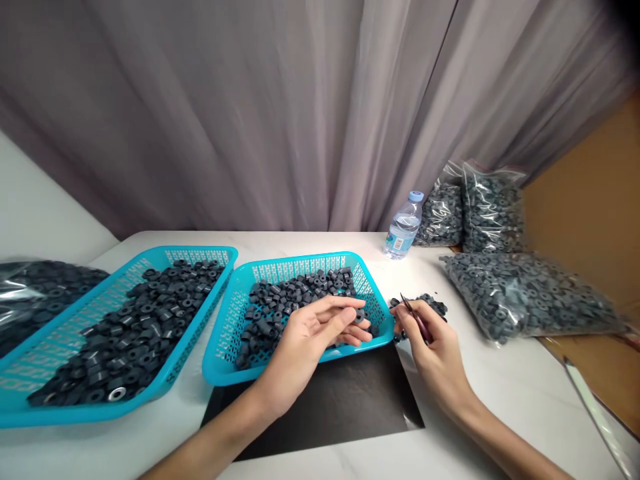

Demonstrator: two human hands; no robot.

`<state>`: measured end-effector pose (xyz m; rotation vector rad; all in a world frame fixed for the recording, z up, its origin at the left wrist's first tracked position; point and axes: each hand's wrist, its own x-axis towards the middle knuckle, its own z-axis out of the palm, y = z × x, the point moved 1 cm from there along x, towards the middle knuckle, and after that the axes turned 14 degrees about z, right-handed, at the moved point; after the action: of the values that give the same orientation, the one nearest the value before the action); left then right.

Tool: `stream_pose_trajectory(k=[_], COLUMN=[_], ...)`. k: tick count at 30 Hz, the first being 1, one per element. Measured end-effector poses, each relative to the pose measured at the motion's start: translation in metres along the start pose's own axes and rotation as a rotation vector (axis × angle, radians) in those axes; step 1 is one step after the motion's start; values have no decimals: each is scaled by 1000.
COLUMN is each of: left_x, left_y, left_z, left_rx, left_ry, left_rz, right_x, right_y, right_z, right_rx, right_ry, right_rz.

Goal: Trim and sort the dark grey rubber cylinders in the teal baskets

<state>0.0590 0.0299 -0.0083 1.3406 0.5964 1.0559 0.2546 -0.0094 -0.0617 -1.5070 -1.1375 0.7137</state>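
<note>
My left hand (311, 332) hovers palm up over the middle turquoise basket (227, 333), fingers loosely stretched among the dark grey ring-shaped parts (295, 293) inside it; whether it holds one I cannot make out. My right hand (430, 343) rests on the white table just right of that basket, fingers pinched on thin tweezers (407, 308). The tweezer tips point at a small heap of loose rings (431, 304) on the table. A black mat (345, 400) lies under the basket's near edge and both wrists.
A second turquoise basket (30, 373) full of rings sits to the left, with a plastic bag of rings (30, 287) beyond it. Several clear bags of rings (525, 293) lie at the right, a water bottle (403, 227) stands behind, and a grey curtain hangs at the back.
</note>
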Motion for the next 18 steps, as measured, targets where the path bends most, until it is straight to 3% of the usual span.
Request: stream_pose_trajectory(k=[5, 11, 18], left_x=[0, 0, -1], left_y=[1, 1, -5], left_z=[-1, -8, -13], left_rx=[-23, 163, 261], left_ry=[-6, 76, 45], left_rz=[-24, 38, 126], right_x=[1, 1, 0], right_y=[4, 12, 18], right_z=[2, 2, 3], right_rx=[-5, -100, -260], right_ry=[-28, -79, -50], right_rz=[-13, -82, -240])
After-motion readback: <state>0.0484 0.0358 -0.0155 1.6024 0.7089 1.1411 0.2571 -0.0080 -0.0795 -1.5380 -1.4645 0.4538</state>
